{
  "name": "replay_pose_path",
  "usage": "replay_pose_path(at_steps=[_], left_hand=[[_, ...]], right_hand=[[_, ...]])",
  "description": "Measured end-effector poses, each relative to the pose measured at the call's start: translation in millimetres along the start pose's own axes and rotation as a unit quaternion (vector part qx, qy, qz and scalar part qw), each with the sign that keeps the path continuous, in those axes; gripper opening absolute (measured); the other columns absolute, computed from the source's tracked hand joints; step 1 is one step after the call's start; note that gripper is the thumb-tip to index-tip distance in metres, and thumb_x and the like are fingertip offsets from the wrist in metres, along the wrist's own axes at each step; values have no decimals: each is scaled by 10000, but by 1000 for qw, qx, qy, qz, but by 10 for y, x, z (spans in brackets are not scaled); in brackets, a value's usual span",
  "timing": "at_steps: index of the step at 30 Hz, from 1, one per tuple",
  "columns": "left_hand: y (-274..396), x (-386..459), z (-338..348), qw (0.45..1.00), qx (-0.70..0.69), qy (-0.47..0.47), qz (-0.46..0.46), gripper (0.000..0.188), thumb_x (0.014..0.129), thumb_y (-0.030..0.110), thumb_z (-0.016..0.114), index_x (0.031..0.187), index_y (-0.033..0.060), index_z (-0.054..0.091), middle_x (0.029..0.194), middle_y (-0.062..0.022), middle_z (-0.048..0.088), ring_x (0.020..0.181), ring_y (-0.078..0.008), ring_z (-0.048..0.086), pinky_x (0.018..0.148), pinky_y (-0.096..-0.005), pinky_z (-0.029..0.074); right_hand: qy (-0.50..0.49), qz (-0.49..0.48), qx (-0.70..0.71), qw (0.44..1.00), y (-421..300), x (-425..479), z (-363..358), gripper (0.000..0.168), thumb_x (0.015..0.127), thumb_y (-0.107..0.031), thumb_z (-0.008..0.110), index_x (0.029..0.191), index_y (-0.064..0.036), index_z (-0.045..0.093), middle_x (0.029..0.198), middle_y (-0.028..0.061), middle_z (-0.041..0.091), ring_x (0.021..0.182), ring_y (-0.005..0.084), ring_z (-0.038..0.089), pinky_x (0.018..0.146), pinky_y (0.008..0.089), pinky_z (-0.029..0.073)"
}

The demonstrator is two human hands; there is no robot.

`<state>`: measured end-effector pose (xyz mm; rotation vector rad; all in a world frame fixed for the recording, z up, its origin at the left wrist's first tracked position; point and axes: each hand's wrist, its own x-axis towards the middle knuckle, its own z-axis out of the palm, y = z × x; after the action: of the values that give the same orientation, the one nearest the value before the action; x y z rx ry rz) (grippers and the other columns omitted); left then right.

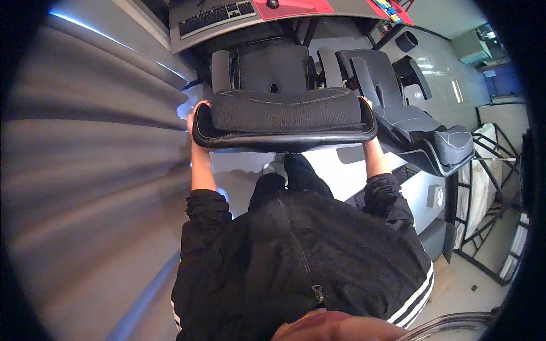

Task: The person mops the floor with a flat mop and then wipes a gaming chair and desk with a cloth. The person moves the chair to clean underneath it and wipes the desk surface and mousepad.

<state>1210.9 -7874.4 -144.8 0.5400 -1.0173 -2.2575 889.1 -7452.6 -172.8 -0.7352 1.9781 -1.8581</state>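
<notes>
A black office chair with a padded backrest (285, 140) stands directly before me, seen from behind and above. A ribbed headrest cushion (286, 111) lies along the top of its backrest. My left hand (194, 117) grips the left side edge of the backrest. On the opposite edge is my right hand (367, 102), mostly hidden behind the backrest with a little of the fingers showing. The chair's seat (273, 64) faces away from me towards the desk (213, 27), between two armrests.
A second black chair (409, 121) stands close on the right, reclined. Grey curtains (94, 149) hang along the left. The desk carries a keyboard (217, 19), a red mat (294, 8) and a mouse (272, 4). Black metal framing (469, 187) and a dark bin (406, 41) stand farther right.
</notes>
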Motion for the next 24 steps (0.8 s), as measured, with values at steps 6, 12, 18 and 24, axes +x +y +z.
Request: replay_pose_path(at_steps=[6, 12, 18, 24], left_hand=[[-451, -339, 203, 995, -87, 40, -26, 416, 958, 228, 333, 1164, -1, 612, 1036, -97, 662, 986, -218, 615, 939, -321, 475], [-333, -1288, -256, 991, -23, 115, 59, 469, 970, 313, 345, 1206, -1, 601, 1122, -114, 639, 1098, -239, 575, 1010, -382, 434], [-695, -2150, -25, 970, -144, 168, 97, 443, 953, 289, 363, 1195, -1, 594, 1151, -152, 653, 1070, -305, 614, 963, -414, 492], [-536, -2379, -63, 974, -42, 188, 118, 517, 942, 344, 316, 1196, -14, 589, 1124, -119, 629, 1084, -241, 566, 1014, -370, 412]], right_hand=[[-21, -6, -159, 987, 446, -121, -786, 80, 921, -91, 556, 973, -67, 612, 915, 41, 608, 942, 177, 591, 863, 344, 464], [-3, 199, 301, 933, 15, 133, -64, 296, 987, -289, 495, 944, -52, 667, 860, 37, 683, 800, 140, 623, 705, 286, 481], [-150, 248, 353, 889, 36, 199, -143, 355, 1007, -362, 457, 1006, -78, 670, 914, 32, 686, 864, 179, 621, 842, 306, 467], [-252, 171, 350, 886, -2, 148, 14, 355, 1024, -308, 417, 1084, -47, 650, 961, 48, 684, 916, 172, 624, 883, 291, 453]])
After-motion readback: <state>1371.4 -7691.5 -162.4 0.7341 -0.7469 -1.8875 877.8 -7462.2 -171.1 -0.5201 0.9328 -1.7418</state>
